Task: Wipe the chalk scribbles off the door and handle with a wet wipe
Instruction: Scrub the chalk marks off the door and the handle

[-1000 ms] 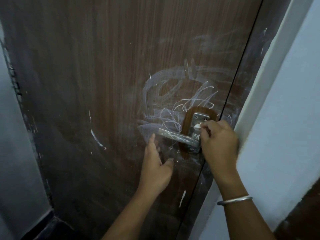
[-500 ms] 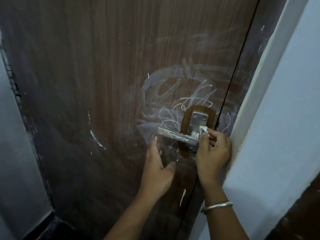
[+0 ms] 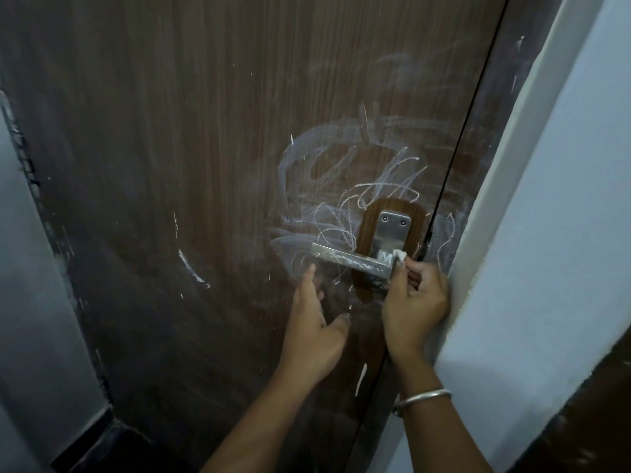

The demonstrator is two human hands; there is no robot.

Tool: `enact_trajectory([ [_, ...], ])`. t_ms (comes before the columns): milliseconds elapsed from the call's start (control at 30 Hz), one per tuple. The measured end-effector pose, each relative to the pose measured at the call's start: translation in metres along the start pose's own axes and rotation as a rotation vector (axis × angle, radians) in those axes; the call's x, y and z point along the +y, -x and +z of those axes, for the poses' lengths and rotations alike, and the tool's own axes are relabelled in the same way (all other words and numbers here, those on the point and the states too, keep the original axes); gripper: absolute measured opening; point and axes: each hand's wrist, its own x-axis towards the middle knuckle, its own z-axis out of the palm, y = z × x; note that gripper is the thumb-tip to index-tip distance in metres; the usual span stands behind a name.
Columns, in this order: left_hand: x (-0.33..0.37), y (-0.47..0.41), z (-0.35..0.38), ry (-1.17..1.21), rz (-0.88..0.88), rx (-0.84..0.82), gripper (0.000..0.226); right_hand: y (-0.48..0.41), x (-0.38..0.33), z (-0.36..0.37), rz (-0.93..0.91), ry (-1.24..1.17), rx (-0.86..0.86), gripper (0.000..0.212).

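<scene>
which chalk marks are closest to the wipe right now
The small scribble on the handle's hub, right beside the wet wipe in the right hand; the door's loops sit farther up-left.

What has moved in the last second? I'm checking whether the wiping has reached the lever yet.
The right hand carried the wet wipe down the metal plate to the base of the handle. Its grip on the wipe stayed. The left hand remained open on the door under the lever, whose chalk scribbles look unchanged.
</scene>
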Motion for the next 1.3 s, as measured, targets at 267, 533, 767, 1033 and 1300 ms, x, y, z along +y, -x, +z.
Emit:
enact_trajectory([
  [267, -0.001, 0.005, 0.007, 0.011, 0.015, -0.022, 0.071, -0.004, -0.003, -0.001, 0.033, -0.023, -0.026, 0.004],
  [533, 0.001, 0.002, 0.015, 0.091, 0.026, -0.005, 0.025, 0.042, 0.001, -0.013, 0.276, -0.075, -0.135, 0.025],
  [767, 0.000, -0.010, 0.023, 0.306, -0.079, 0.073, 0.019, 0.054, -0.007, -0.008, 0.370, -0.234, -0.292, 0.029],
  [1033, 0.008, -0.045, 0.023, 0.404, 0.015, 0.145, 0.017, 0.064, 0.002, -0.028, 0.419, -0.222, -0.421, 0.036],
  [1300, 0.009, -0.066, 0.045, 0.654, 0.037, 0.122, 0.026, 0.106, 0.034, -0.081, 1.015, -0.036, -0.666, 0.037],
])
